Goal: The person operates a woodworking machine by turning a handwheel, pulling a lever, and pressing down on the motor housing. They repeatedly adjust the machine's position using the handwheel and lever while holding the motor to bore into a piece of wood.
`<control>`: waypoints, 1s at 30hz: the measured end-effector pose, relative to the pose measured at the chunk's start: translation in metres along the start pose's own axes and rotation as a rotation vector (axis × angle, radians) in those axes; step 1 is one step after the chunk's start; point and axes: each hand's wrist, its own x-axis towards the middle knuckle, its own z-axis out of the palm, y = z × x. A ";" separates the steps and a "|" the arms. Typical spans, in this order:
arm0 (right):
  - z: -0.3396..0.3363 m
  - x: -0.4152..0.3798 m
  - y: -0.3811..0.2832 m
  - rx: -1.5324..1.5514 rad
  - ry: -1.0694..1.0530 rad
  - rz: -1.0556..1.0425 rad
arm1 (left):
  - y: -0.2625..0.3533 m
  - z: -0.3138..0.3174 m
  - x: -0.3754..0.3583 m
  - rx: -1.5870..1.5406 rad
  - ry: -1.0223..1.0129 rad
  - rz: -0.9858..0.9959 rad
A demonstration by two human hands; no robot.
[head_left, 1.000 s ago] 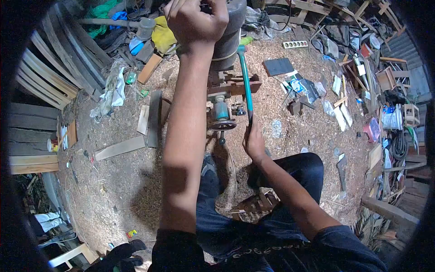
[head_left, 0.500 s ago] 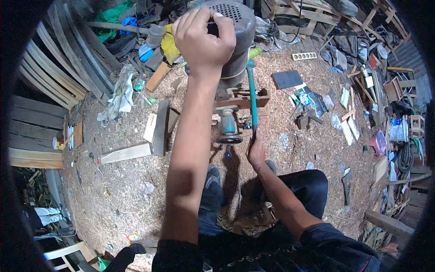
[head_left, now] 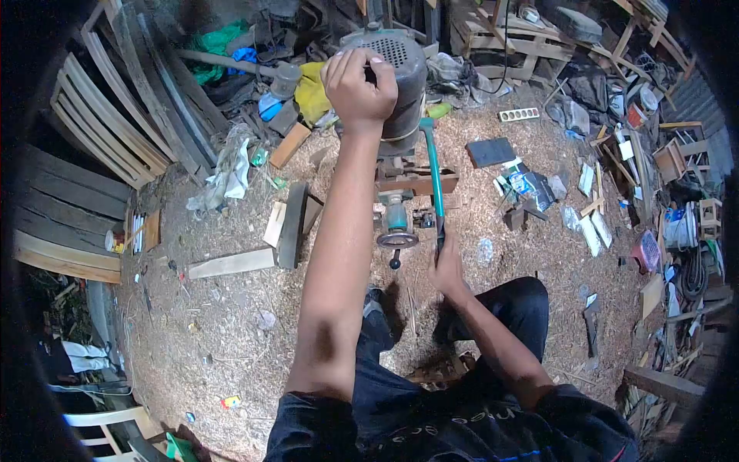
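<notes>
A grey electric motor with a vented end cap stands upright on a wooden frame, with a teal spindle and a round handwheel below it. My left hand grips the motor's top edge. My right hand is closed around the lower end of a long teal lever that runs down the machine's right side. My legs in dark trousers stand just below the machine.
Sawdust covers the ground. Wooden offcuts and a dark plank lie to the left, stacked boards at far left. A dark slab, packets, scrap wood and stools crowd the right. A white chair stands at lower left.
The view has pulled back and the machine sits lower in frame. Both hands keep their grips on the motor and the lever.
</notes>
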 end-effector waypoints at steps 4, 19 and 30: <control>-0.070 0.016 -0.093 0.002 0.116 -0.244 | 0.006 -0.001 0.016 -0.002 -0.006 -0.007; -0.163 0.278 -0.262 0.355 0.488 -0.845 | 0.017 -0.004 0.063 -0.042 -0.002 -0.005; -0.135 0.448 -0.159 0.059 0.297 -0.400 | 0.012 0.000 0.073 -0.016 0.052 0.021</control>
